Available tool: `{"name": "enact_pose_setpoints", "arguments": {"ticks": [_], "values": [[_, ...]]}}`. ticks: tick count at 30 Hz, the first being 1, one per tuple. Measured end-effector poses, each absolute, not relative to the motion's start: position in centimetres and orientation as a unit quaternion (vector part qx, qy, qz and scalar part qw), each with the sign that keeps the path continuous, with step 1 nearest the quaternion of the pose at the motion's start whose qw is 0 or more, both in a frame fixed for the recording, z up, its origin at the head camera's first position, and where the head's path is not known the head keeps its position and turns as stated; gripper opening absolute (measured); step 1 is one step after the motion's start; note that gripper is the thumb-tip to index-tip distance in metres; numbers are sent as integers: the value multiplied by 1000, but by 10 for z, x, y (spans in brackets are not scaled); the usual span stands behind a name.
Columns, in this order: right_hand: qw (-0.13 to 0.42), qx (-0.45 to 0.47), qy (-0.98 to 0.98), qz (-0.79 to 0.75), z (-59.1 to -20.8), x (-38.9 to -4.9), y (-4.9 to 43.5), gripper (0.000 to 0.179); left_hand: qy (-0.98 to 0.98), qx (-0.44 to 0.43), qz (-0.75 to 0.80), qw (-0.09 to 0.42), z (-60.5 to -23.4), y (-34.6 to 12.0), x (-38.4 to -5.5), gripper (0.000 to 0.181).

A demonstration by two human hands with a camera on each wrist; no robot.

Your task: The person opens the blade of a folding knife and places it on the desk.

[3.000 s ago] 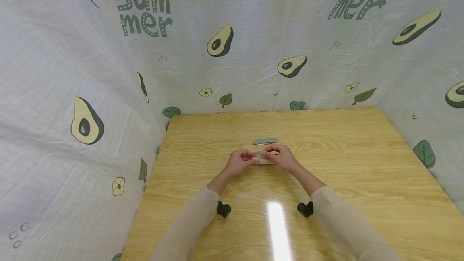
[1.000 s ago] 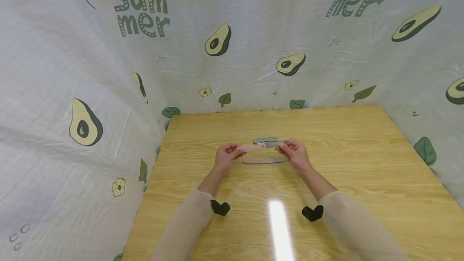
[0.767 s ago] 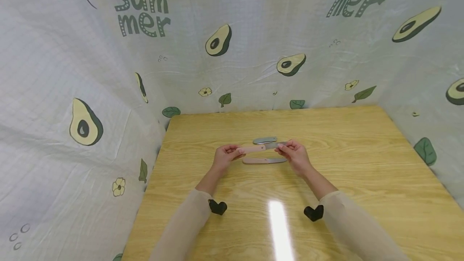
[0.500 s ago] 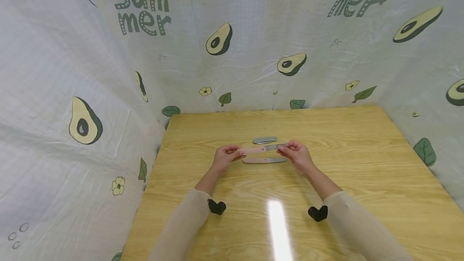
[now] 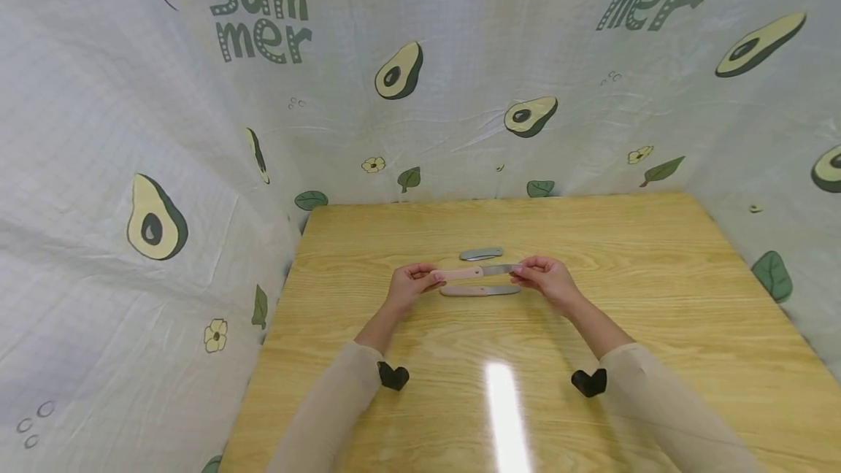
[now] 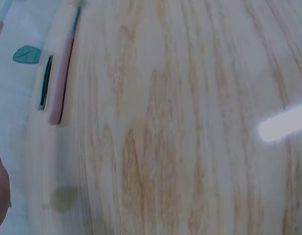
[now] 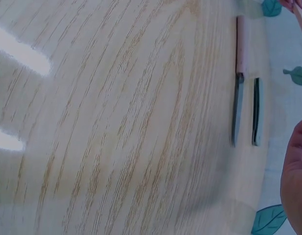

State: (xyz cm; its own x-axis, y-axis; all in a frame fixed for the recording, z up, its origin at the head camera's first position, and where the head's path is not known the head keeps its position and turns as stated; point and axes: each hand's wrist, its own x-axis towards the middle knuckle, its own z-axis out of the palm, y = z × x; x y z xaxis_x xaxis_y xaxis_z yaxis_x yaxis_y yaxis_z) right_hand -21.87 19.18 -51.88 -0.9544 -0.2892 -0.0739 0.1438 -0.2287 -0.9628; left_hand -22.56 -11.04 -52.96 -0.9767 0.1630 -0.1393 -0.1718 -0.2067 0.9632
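A folding knife [image 5: 460, 273] with a pink handle and its grey blade swung out hangs level above the table in the head view. My left hand [image 5: 409, 287] grips its handle end between thumb and fingers. At the blade's tip, the thumb and fingers of my right hand [image 5: 548, 283] pinch the metal. Just below, a second pink folding knife [image 5: 466, 290] lies unfolded on the table, blade pointing right. Behind it rests a grey-green pocket knife [image 5: 481, 253], folded. Both wrist views show these two lying knives but only a part of each hand.
The wooden table [image 5: 368, 239] reflects a bright strip of light near its front. A white curtain [image 5: 453, 79] printed with avocados and leaves hangs behind the table and along its sides.
Three seconds ago my hands were close together low over the table. They have since spread with the unfolded knife between them, and my right hand has slid rightward to the blade's tip.
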Motion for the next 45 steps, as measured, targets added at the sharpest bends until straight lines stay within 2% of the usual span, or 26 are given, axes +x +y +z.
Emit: {"name": "enact_pose_setpoints", "arguments": {"ticks": [9,16,24,31,45], "values": [[154,-51,677,-718,-523,-223,198,8,629,-62,770,91,-539,-105,-228,28],[177,17,766,-618,-529,-236,201,30,678,-82,727,72,-544,-99,-237,27],[178,55,792,-581,-539,-245,199,38,707,-121,695,51,-553,-91,-243,25],[156,115,805,-561,-545,-245,193,33,721,-149,676,41,-556,-86,-244,22],[132,92,852,-498,-547,-237,185,34,805,-159,572,26,-566,-86,-241,21]]}}
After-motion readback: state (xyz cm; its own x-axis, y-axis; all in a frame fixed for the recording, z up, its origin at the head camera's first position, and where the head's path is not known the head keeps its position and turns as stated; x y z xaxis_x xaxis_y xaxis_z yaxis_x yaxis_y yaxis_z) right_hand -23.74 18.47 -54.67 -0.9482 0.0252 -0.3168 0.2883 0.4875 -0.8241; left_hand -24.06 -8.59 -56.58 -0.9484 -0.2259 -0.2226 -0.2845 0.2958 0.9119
